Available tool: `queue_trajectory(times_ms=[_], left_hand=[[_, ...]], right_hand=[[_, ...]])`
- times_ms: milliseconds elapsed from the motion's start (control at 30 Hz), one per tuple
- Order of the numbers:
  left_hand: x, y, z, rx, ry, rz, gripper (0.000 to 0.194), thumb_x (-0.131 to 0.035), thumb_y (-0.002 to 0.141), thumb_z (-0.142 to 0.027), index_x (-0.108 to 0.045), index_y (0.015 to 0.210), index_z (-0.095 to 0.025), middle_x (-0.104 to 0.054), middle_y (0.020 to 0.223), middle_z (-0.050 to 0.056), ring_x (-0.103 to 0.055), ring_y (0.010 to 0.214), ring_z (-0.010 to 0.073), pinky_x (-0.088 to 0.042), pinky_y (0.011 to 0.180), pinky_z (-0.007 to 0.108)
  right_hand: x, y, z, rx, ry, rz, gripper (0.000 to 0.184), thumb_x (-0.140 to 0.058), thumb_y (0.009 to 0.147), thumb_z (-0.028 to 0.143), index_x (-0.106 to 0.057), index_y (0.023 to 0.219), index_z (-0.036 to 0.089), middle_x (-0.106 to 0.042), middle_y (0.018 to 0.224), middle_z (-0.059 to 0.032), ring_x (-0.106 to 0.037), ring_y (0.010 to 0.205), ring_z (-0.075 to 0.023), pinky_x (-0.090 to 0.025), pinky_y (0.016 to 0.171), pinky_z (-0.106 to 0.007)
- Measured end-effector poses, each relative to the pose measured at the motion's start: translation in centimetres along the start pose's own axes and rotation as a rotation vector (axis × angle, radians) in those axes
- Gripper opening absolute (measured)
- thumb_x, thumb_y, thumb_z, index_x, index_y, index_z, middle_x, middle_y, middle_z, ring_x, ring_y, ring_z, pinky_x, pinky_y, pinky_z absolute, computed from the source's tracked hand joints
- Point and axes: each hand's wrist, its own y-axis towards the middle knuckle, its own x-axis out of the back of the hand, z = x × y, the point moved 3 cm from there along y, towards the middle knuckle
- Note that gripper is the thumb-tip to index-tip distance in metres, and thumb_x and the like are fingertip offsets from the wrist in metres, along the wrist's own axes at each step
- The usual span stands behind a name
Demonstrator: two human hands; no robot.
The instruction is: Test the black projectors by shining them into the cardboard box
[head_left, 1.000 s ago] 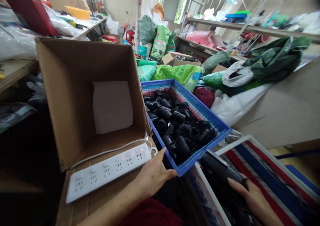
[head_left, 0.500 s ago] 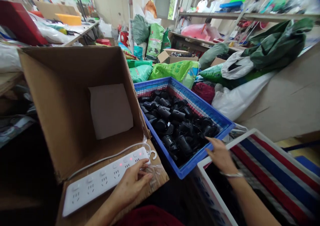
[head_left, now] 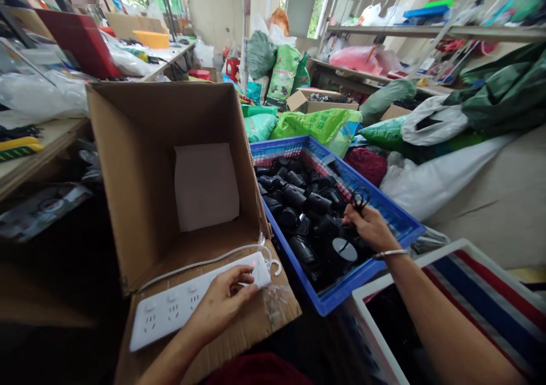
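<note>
My left hand (head_left: 224, 299) lies curled over the end of a white multi-socket power strip (head_left: 179, 308), its fingers near a small red light. The strip rests on the flap of an open cardboard box (head_left: 170, 112), and a white sheet (head_left: 206, 186) stands inside the box. My right hand (head_left: 371, 228), with a thin metal bangle on its wrist, is over a blue plastic crate (head_left: 375, 203). Its fingers pinch a small black loop of cord (head_left: 360, 200) above a heap of glossy black plastic parts (head_left: 298, 203).
A white-rimmed bin (head_left: 409, 265) lined with red, blue and white striped cloth stands at lower right. Green sacks and white bags (head_left: 430, 123) lie behind the crate. Cluttered shelves run along the back right, and a cluttered table stands at back left.
My right hand has moved from the crate's near edge to above the black parts, now pinching a black cord loop. My left hand has shifted along the strip toward its far end.
</note>
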Motion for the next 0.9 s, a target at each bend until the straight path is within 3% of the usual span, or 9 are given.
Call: queue_trajectory(times_ms=[100, 200, 300, 367, 467, 533, 633, 767, 900], left_hand=[[-1.3, 0.6, -0.7, -0.013, -0.088, 0.028, 0.035, -0.062, 0.071, -0.033, -0.062, 0.102, -0.015, -0.067, 0.092, 0.008, -0.063, 0.087, 0.0221, -0.047, 0.079, 0.033], [-3.2, 1.4, -1.0, -0.009, -0.228, 0.118, 0.043, -0.07, 0.067, -0.037, -0.06, 0.103, -0.015, -0.064, 0.093, 0.008, -0.061, 0.087, 0.0213, -0.046, 0.079, 0.033], [-4.8, 2.6, -0.8, 0.157, -0.524, 0.213, 0.068, -0.073, 0.064, -0.05, -0.047, 0.117, -0.017, -0.057, 0.102, 0.01, -0.062, 0.083, 0.0206, -0.049, 0.072, 0.035], [-5.5, 3.4, -0.7, 0.3, -0.752, 0.26, 0.079, -0.062, 0.064, -0.068, -0.04, 0.123, -0.019, -0.055, 0.105, 0.011, -0.064, 0.078, 0.022, -0.051, 0.069, 0.04], [-5.9, 4.0, -1.3, 0.359, -0.962, 0.437, 0.087, -0.038, 0.064, -0.085, -0.049, 0.116, -0.016, -0.061, 0.1, 0.013, -0.065, 0.077, 0.0275, -0.05, 0.07, 0.048], [-5.8, 3.7, -1.5, 0.326, -1.004, 0.485, 0.078, -0.042, 0.068, -0.08, -0.058, 0.105, -0.013, -0.066, 0.091, 0.013, -0.065, 0.079, 0.0277, -0.05, 0.072, 0.047], [-5.2, 2.9, -1.1, 0.316, -1.025, 0.353, 0.054, -0.054, 0.074, -0.062, -0.062, 0.093, -0.012, -0.068, 0.08, 0.009, -0.063, 0.075, 0.0241, -0.05, 0.071, 0.043], [-4.5, 1.8, -0.7, 0.321, -1.069, 0.185, 0.055, -0.048, 0.077, -0.062, -0.062, 0.096, -0.012, -0.067, 0.081, 0.01, -0.062, 0.07, 0.0231, -0.051, 0.063, 0.039], [-3.5, 1.3, -1.2, 0.161, -1.005, 0.057, 0.055, -0.049, 0.077, -0.06, -0.057, 0.106, -0.014, -0.066, 0.094, 0.011, -0.062, 0.079, 0.0231, -0.051, 0.065, 0.036]], right_hand=[[2.2, 0.0, 4.9, 0.007, 0.192, -0.042, 0.04, -0.053, 0.081, 0.057, -0.046, 0.063, 0.022, -0.042, 0.051, 0.0064, -0.05, 0.049, -0.0119, -0.05, 0.058, -0.032], [2.9, -0.4, 10.5, 0.024, 0.409, -0.025, 0.041, -0.057, 0.081, 0.052, -0.043, 0.057, 0.022, -0.035, 0.048, 0.0083, -0.045, 0.046, -0.0092, -0.048, 0.054, -0.029], [2.5, -1.3, 16.3, 0.02, 0.713, 0.095, 0.036, -0.066, 0.078, 0.042, -0.046, 0.056, 0.021, -0.032, 0.047, 0.0093, -0.039, 0.044, -0.0059, -0.041, 0.05, -0.025], [2.1, -2.0, 19.6, 0.0, 0.837, 0.179, 0.032, -0.066, 0.079, 0.038, -0.048, 0.058, 0.02, -0.027, 0.046, 0.0101, -0.032, 0.041, -0.0043, -0.033, 0.044, -0.022], [2.1, -2.9, 22.2, -0.012, 0.896, 0.173, 0.032, -0.065, 0.08, 0.04, -0.049, 0.06, 0.021, -0.022, 0.047, 0.0102, -0.022, 0.039, -0.0038, -0.021, 0.039, -0.021], [2.3, -3.2, 21.6, 0.009, 0.854, 0.102, 0.034, -0.068, 0.076, 0.047, -0.051, 0.06, 0.022, -0.028, 0.049, 0.0092, -0.022, 0.04, -0.0043, -0.021, 0.038, -0.022], [1.6, -4.0, 18.0, 0.026, 0.642, 0.081, 0.045, -0.068, 0.063, 0.066, -0.061, 0.075, 0.023, -0.048, 0.062, 0.0034, -0.035, 0.046, -0.0077, -0.032, 0.042, -0.026], [-2.3, -7.0, 12.5, -0.069, 0.288, 0.277, 0.062, -0.076, 0.054, 0.061, -0.062, 0.098, 0.02, -0.061, 0.089, -0.0063, -0.053, 0.07, -0.0191, -0.044, 0.059, -0.032], [-7.2, -10.6, 11.6, -0.148, 0.436, 0.468, 0.081, -0.077, 0.054, 0.057, -0.047, 0.12, 0.021, -0.058, 0.115, -0.01, -0.056, 0.095, -0.028, -0.045, 0.082, -0.041]])
